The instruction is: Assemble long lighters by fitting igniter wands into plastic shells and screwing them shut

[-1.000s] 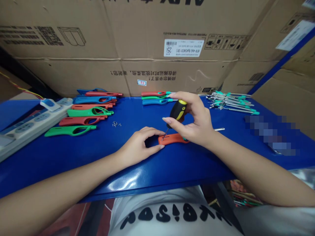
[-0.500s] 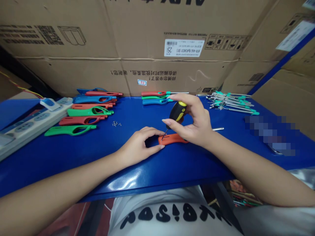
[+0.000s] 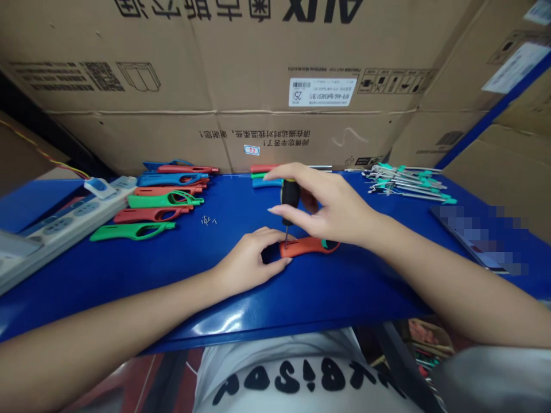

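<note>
An orange long-necked lighter (image 3: 305,246) lies flat on the blue table in front of me. Thumb and fingers of my left hand (image 3: 243,261) close around its left end, steadying it. In my right hand (image 3: 329,203) is a black and yellow screwdriver (image 3: 290,199), gripped by the handle from above. Its shaft stands nearly upright, with the tip at the lighter's left end. A bit of teal shows near the lighter's trigger opening; its right end is partly behind my right hand. Small screws (image 3: 209,220) lie beyond my left hand.
Several green, red and blue lighter shells (image 3: 133,232) lie at the left beside a white power strip (image 3: 64,223). Lighters with metal tubes (image 3: 263,168) rest at the back. Metal rods with teal ends (image 3: 404,183) are piled right, near a dark flat object (image 3: 469,238). Cardboard (image 3: 258,86) stands behind.
The screwdriver has gone from leaning to nearly upright, its handle shifting left with my right hand. My left hand stays at the lighter. The whole view has shifted slightly.
</note>
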